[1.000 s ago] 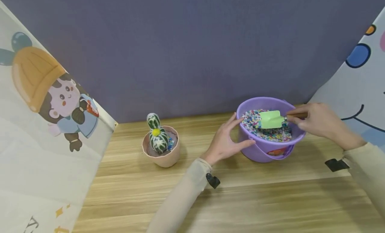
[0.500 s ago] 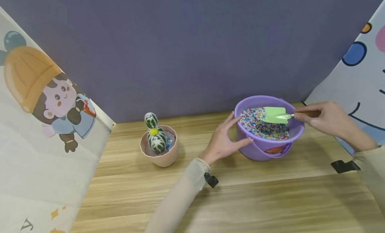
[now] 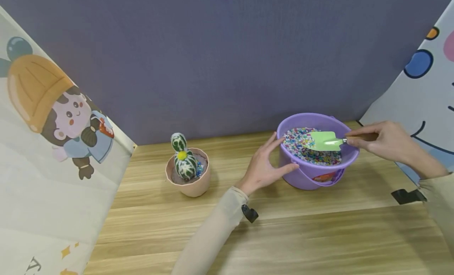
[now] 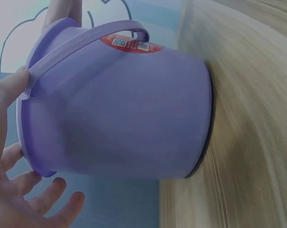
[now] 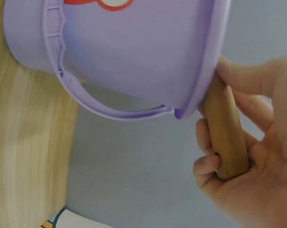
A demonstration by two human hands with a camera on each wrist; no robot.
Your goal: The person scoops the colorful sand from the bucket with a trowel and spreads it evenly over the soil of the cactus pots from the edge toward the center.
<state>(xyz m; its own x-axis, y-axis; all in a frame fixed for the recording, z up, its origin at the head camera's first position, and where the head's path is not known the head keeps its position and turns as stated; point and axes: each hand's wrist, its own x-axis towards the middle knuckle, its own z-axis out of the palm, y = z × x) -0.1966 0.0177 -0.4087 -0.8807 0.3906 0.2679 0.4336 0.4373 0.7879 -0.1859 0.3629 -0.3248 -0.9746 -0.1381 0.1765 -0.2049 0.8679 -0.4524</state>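
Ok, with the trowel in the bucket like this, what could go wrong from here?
Beads might slide off the trowel if the right hand tilts it, as its blade is open at the front.

The purple bucket could shift under a hard push: the left hand only steadies its rim, with some fingers clear of it.

If beads go toward the cactus pot, some may drop onto the table between.

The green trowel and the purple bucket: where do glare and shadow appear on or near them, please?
Head view: a bright glare streak on the green trowel, soft shadow on the table beside the purple bucket; left wrist view: soft shading on the bucket's wall and on the table near its base; right wrist view: no strong glare.
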